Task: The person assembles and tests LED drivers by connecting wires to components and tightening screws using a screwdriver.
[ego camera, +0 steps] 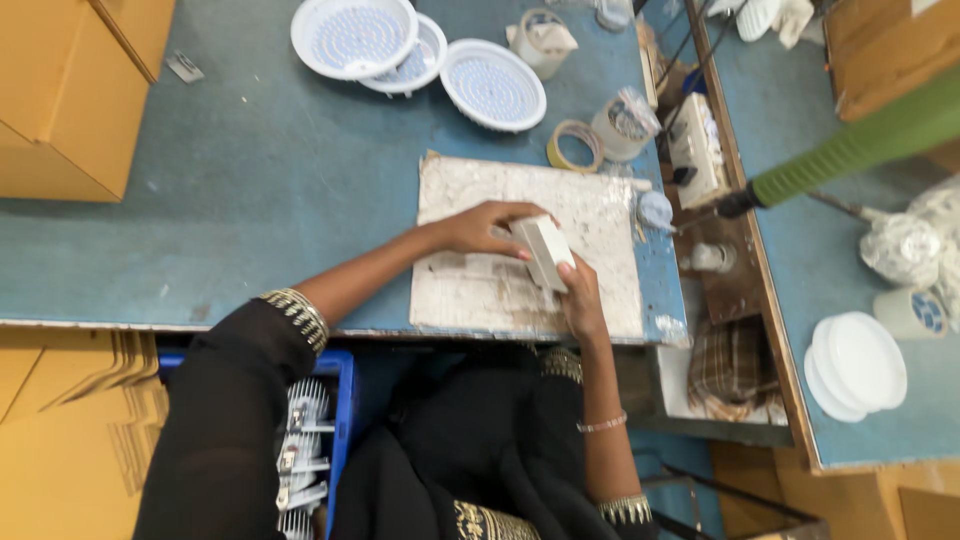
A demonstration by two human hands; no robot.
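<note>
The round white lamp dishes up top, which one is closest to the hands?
The rightmost dish, lying alone beside the two overlapping ones, nearest the board.

We have a single view, from a camera worn on the person's head, looking almost straight down over the black sleeves onto the blue desk (250, 200). It sits close enough that the left hand (480, 228) and right hand (582, 300) fill the middle of the frame above the white board (480, 290). At the right edge we still take in a second desk (850, 330), and at the bottom the blue crate (345, 400) under the near edge.
</note>
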